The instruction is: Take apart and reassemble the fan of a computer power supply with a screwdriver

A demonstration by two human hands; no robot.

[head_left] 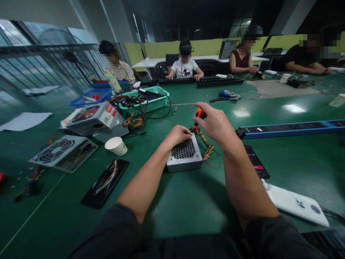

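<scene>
A computer power supply (185, 165) with a honeycomb vent lies on the green table in front of me. My right hand (211, 118) grips the orange and black handle of a screwdriver (199, 113) above its far right corner. The shaft slants down towards that corner. My left hand (180, 135) rests over the far side of the vent, thumb and fingers pinched together beside the screwdriver's tip; what lies between them is too small to make out. A bundle of coloured wires (207, 142) comes out at the unit's right side.
More power supplies (93, 120) are stacked at left, near a paper cup (115, 146) and a dark phone (105, 183). A green basket (156, 104) of cables stands behind. At right lie a power strip (291, 128), another phone (256, 162) and a white device (296, 203). Several people sit opposite.
</scene>
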